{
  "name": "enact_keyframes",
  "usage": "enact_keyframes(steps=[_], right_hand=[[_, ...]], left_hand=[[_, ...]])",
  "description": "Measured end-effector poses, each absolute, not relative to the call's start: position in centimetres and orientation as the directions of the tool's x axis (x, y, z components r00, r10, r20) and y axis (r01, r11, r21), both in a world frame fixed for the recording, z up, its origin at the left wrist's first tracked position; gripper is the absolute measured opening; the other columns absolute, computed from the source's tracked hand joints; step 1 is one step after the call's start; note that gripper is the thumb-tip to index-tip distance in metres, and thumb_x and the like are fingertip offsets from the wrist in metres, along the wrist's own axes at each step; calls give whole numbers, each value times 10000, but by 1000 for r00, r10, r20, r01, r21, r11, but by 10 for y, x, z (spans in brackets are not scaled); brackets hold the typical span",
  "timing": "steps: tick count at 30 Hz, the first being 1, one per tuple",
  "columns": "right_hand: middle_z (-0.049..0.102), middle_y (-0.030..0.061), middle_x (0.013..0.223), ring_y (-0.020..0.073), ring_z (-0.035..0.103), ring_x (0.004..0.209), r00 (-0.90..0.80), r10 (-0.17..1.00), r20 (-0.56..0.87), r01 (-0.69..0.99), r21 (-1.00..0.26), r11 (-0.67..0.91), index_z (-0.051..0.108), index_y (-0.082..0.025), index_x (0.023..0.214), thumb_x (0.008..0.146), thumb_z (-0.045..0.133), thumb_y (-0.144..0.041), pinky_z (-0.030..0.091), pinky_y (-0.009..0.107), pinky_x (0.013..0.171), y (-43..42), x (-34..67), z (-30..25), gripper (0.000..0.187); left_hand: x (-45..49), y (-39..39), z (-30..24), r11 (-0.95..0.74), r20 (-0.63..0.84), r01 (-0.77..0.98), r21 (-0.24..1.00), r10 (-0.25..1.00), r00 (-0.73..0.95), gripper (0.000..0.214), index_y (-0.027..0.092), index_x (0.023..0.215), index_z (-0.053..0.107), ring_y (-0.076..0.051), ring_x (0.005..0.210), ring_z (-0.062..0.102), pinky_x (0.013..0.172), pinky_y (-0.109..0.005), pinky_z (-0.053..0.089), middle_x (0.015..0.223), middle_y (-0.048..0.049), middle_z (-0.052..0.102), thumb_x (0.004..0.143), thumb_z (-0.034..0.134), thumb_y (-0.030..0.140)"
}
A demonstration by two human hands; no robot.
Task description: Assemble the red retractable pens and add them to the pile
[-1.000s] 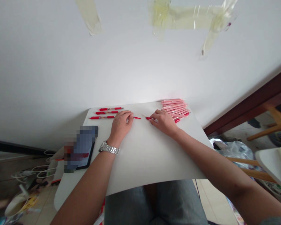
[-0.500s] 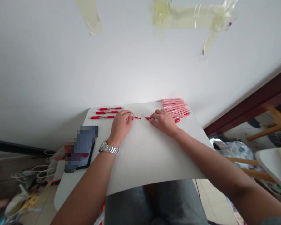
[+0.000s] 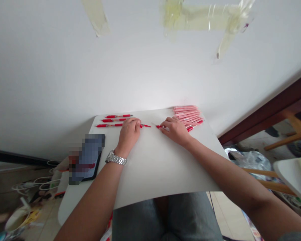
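Note:
My left hand (image 3: 130,131), with a metal watch (image 3: 117,158) on its wrist, rests on the white table (image 3: 160,167) with its fingers curled. A red pen piece (image 3: 145,126) sticks out to the right of its fingers, the rest hidden by the hand. Across a small gap, my right hand (image 3: 175,130) pinches a red-tipped pen part (image 3: 158,127) that points left, mostly covered by the fingers. Left of my left hand lie three red pens, an upper pen (image 3: 119,116), a middle pen (image 3: 114,120) and a lower pen (image 3: 108,126) partly behind the hand.
A pile of thin pink-red sticks (image 3: 187,113) lies at the table's back right, with a red pen (image 3: 190,128) at its near side. A phone (image 3: 89,159), blurred out, lies at the left edge. The wall (image 3: 140,73) rises right behind the table.
My left hand has shifted slightly left, and more of the red pen piece shows beside its fingers. The right hand has stayed in place.

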State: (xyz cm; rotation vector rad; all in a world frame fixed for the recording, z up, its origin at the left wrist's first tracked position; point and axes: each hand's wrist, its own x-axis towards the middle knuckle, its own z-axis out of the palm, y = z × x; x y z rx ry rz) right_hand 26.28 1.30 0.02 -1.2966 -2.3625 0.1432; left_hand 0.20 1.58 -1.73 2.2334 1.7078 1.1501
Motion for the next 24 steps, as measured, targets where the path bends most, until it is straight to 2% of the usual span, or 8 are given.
enact_keyframes(steps=[4,7,12,18,24], right_hand=[[737,99,1057,245,596,960,-463,824,328,778,-294,555,816,-199,1106,1060,663,-306,453,356,845,13,262,0,192],[740,97,1056,245,598,960,-461,826,323,779,-298,551,816,-197,1104,1062,659,-303,453,357,840,13,262,1,194],[743,95,1054,247,598,958,-461,826,324,779,-299,551,817,-193,1095,1063,660,-305,452,360,837,12,262,1,195],[741,96,1059,246,597,956,-467,822,326,771,-306,559,815,-195,1089,1059,670,-303,450,361,846,13,262,0,183],[734,105,1049,252,595,953,-473,817,329,762,-312,567,811,-194,1089,1055,674,-292,449,370,838,13,262,1,172]], left_hand=[[2,13,-14,-365,496,786,500,864,85,343,215,1072,734,-319,1165,649,1125,-506,492,1116,-114,757,1074,409,323],[1,11,-11,-353,512,795,493,857,63,295,215,1143,725,-321,1169,651,1112,-497,499,1162,-116,749,1049,454,282],[0,11,-11,-310,524,829,466,851,24,230,212,1113,739,-344,1193,636,1135,-522,487,1168,-126,722,1006,552,293],[2,13,-13,-253,483,870,423,876,20,262,197,1144,772,-362,1228,621,1147,-524,487,1226,-140,697,981,615,330],[3,10,-8,-246,489,880,407,872,18,181,212,1040,791,-337,1181,635,1119,-487,502,1180,-116,690,942,641,235]])
